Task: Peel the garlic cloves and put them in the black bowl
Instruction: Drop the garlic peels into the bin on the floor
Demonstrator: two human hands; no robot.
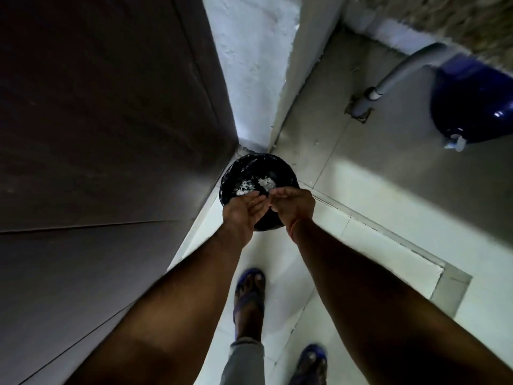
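Head view is showing a round black bin (pixel 259 177) lined with glossy, crinkled plastic, sitting on the pale tiled floor (pixel 361 262) in the far corner beside a dark, smooth cabinet side (pixel 111 120); whitish papery scraps (pixel 252 187) are lying inside it. The left hand (pixel 241 211) and right hand (pixel 294 205) are hovering over its near rim, fingertips almost meeting — each grip looking relaxed, fingers fairly straight, nothing visibly held. No black bowl or garlic cloves are appearing here. A shiny blue rounded container (pixel 472 104) is sitting far right — with a grey pipe (pixel 402 68) beside it.
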